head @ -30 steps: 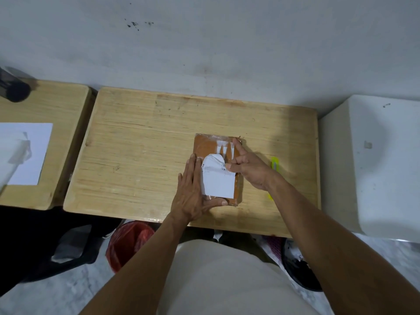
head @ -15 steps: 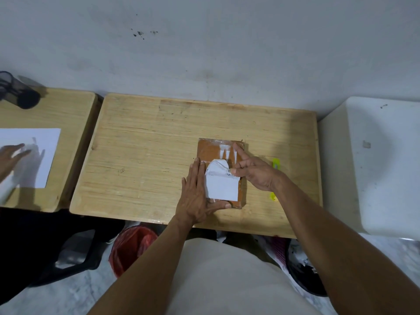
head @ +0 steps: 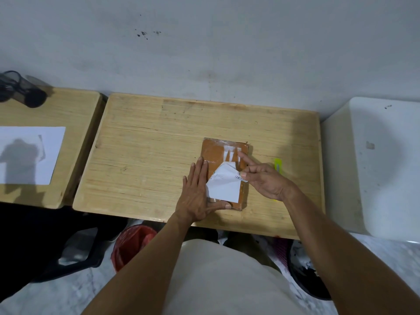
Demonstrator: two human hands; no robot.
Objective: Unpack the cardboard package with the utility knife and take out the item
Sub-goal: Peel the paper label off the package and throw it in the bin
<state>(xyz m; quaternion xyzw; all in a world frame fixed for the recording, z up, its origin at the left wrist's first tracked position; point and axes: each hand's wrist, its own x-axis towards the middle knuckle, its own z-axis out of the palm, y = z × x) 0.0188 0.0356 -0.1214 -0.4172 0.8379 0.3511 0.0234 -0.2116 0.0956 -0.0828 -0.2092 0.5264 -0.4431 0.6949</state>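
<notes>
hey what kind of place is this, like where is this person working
Probably a plain workroom or classroom, though it is hard to be sure: small wooden desks stand side by side against a bare scuffed wall, with a red bin underneath on a pale floor.

Left grip [head: 196, 194] flat, right grip [head: 263, 181] pinching
</notes>
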